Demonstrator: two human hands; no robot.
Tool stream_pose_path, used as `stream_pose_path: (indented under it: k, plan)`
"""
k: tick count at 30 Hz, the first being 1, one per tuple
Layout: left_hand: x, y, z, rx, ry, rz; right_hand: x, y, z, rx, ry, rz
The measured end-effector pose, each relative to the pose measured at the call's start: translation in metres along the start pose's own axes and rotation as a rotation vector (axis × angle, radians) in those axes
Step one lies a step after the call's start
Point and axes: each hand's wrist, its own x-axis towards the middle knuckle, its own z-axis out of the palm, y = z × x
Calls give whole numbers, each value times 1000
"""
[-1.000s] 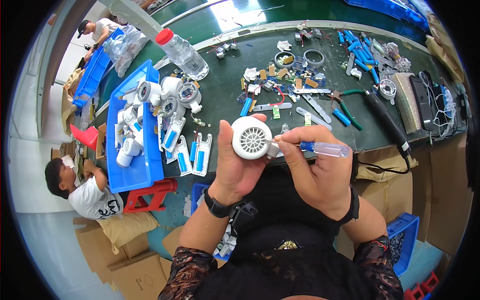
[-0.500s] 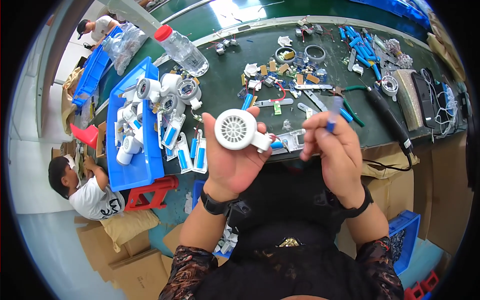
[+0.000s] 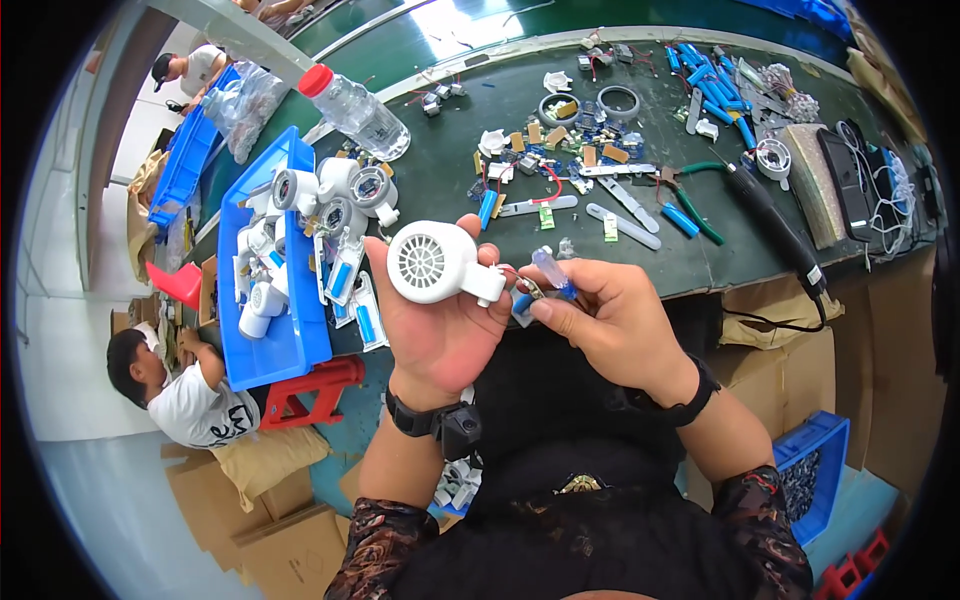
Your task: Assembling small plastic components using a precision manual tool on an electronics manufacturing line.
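Observation:
On the upturned palm of my left hand [image 3: 440,345] lies a round white fan head [image 3: 432,262] with a slotted grille and a short neck; my fingers curl up behind it. Red wires [image 3: 509,271] run from the neck toward a small part [image 3: 530,288], perhaps a circuit board, pinched at the fingertips of my right hand [image 3: 630,325]. That same hand grips a screwdriver [image 3: 548,266] with a translucent blue handle, its shaft hidden. A blue cylindrical battery [image 3: 522,304] shows just below the pinched part, between my two hands.
At the left stands a blue bin [image 3: 318,345] heaped with white fan parts, a red-capped bottle [image 3: 360,115] behind it. Loose boards [image 3: 590,140], batteries [image 3: 720,95], green-handled pliers [image 3: 700,205] and a black corded tool [image 3: 775,225] cover the bench. Another person [image 3: 190,385] sits at far left.
My right hand has come left and down, bringing the screwdriver beside the fan head's neck and taking hold of the small wired part. My left hand has shifted slightly left with the fan head.

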Motion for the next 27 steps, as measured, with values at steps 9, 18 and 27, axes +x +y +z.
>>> stream_pose_path:
  k: [9,18,27]
  plan:
    - [-7,8,10,255,32,75,3,-5,4,341,-35,162]
    - [-11,19,9,297,7,61,6,-13,15,292,0,173]
    - [-14,26,6,289,50,72,10,-12,18,211,-23,174]
